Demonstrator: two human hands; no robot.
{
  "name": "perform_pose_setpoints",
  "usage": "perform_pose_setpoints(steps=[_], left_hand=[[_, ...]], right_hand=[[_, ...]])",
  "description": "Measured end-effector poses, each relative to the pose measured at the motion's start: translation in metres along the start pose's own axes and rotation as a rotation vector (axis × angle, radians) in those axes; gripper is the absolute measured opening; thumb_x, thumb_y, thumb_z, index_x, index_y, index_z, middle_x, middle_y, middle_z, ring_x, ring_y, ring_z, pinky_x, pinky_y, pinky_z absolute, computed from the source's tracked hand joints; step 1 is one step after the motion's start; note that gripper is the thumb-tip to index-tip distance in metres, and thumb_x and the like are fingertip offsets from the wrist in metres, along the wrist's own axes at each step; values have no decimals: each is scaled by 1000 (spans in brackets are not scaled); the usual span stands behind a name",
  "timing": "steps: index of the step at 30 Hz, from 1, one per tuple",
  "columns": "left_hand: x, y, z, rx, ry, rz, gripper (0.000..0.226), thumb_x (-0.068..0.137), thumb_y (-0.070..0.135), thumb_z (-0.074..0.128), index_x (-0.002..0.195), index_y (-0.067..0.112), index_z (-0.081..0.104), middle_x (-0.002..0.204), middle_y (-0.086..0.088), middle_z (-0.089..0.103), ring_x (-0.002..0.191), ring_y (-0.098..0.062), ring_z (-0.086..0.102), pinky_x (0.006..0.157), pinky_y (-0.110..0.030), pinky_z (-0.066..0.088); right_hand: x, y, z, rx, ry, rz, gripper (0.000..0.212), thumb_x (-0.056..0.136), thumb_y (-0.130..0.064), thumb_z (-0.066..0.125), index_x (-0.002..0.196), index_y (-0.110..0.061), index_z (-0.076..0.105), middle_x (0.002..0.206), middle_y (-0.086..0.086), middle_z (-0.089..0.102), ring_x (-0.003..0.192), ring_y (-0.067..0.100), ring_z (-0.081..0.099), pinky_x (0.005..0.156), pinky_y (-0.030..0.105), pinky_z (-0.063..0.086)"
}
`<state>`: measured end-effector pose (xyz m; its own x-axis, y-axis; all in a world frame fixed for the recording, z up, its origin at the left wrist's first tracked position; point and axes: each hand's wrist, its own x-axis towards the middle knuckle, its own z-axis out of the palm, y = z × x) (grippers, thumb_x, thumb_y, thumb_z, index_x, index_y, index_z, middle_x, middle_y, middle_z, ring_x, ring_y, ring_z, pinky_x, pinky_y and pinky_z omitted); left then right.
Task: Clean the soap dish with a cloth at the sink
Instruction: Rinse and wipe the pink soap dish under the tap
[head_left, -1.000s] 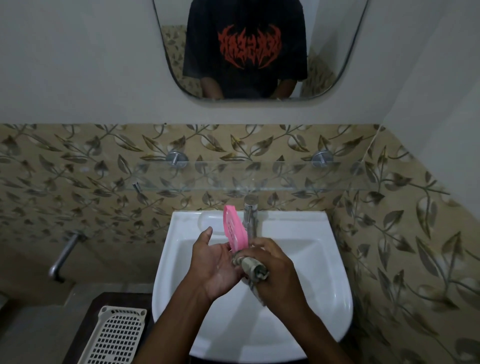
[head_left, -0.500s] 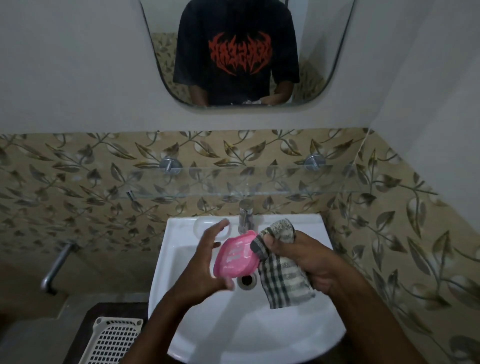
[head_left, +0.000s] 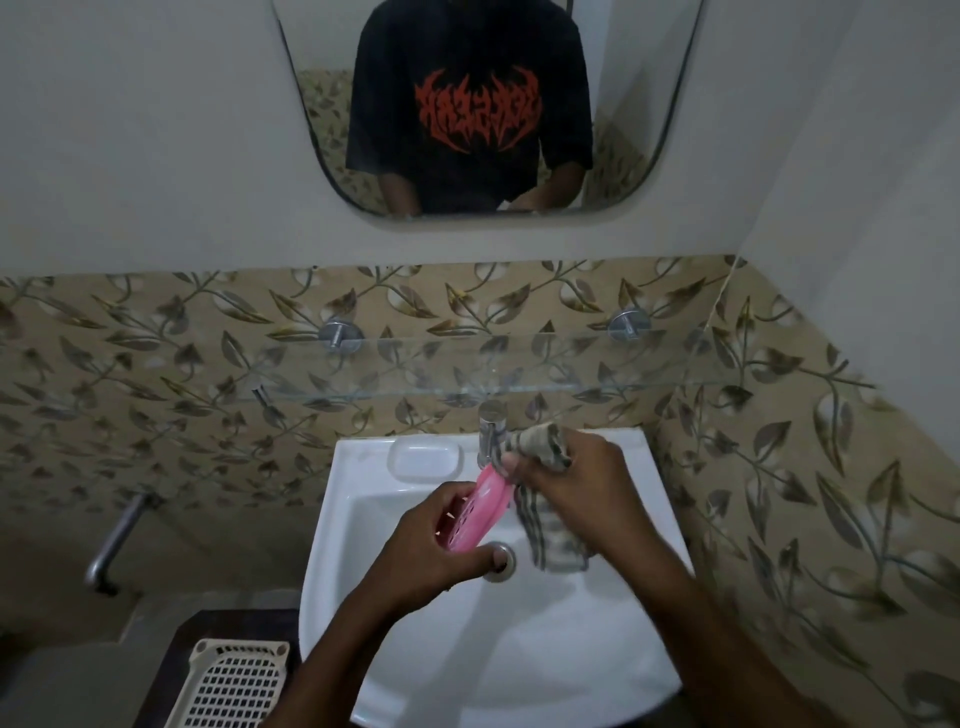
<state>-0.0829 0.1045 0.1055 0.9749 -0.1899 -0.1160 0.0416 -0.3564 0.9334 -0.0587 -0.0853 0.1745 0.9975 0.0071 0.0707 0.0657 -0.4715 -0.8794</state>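
At frame centre above the sink (head_left: 613, 639), I am gripping the pink soap dish (head_left: 480, 512) in my left hand (head_left: 431, 551), its long axis slanting toward my right hand (head_left: 576, 499), which is bunching the checked cloth (head_left: 545, 519) against its upper end.

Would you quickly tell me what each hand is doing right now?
Left hand: closed on the pink soap dish, over the sink.
Right hand: closed on the checked cloth, pressed against the dish's edge.
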Motion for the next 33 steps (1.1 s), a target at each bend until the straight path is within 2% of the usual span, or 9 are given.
perform_pose_setpoints(steps=[3,7,11,14,18,21,28,31,33], left_hand=[[3,-2,2,2,38,-50,59,57,51,81,111,43,59,98,1,67,85,-21,67,59,-41,60],[3,-5,6,-61,59,-92,40,65,36,78,103,37,65,92,1,71,75,-19,68,61,-42,58],[3,-7,6,-75,7,-39,51,66,38,81,113,37,63,98,4,70,87,-20,67,75,-52,58],[2,-4,7,-95,-43,10,54,68,35,81,119,35,61,96,6,68,79,-16,65,66,-52,56],[1,0,8,-111,-75,38,64,66,32,83,125,32,59,98,2,66,82,-18,65,61,-36,55],[2,2,7,-105,-77,59,66,66,30,82,127,32,57,100,0,63,86,-25,62,60,-30,52],[8,2,6,-51,5,-3,69,60,44,81,124,38,56,108,-1,63,94,-24,64,67,-45,60],[10,5,11,-28,97,-41,67,56,54,77,118,43,56,108,10,66,95,-13,65,66,-33,61],[13,8,13,-20,148,-38,74,52,55,78,120,40,55,108,13,66,93,-9,65,63,-23,57]], right_hand=[[-18,6,18,-114,90,-246,22,77,-21,82,96,-27,73,94,-12,68,82,-3,61,74,6,44],[-36,19,31,-118,55,-510,40,73,-6,80,105,-28,71,102,-10,67,91,-2,63,80,15,52],[-19,16,24,-26,122,-203,17,80,-27,79,94,-24,71,93,-13,68,84,-2,63,74,16,51],[5,19,14,-8,57,33,26,82,-44,72,91,-20,71,85,-9,71,80,4,65,67,17,46],[10,25,12,-23,-57,128,23,86,-41,69,88,-19,74,83,-4,73,81,12,68,71,26,51],[3,27,16,61,7,173,24,86,-42,69,89,-18,73,83,-4,73,81,13,69,77,33,56],[-18,11,13,116,170,-175,21,80,-19,80,94,-30,68,96,-10,66,88,1,64,78,14,51],[-32,19,22,-5,124,-333,33,75,-11,83,98,-32,71,98,-11,59,87,3,62,72,13,51],[-43,26,30,-3,42,-318,28,75,-27,80,97,-40,70,106,-10,56,91,5,62,74,18,53]])
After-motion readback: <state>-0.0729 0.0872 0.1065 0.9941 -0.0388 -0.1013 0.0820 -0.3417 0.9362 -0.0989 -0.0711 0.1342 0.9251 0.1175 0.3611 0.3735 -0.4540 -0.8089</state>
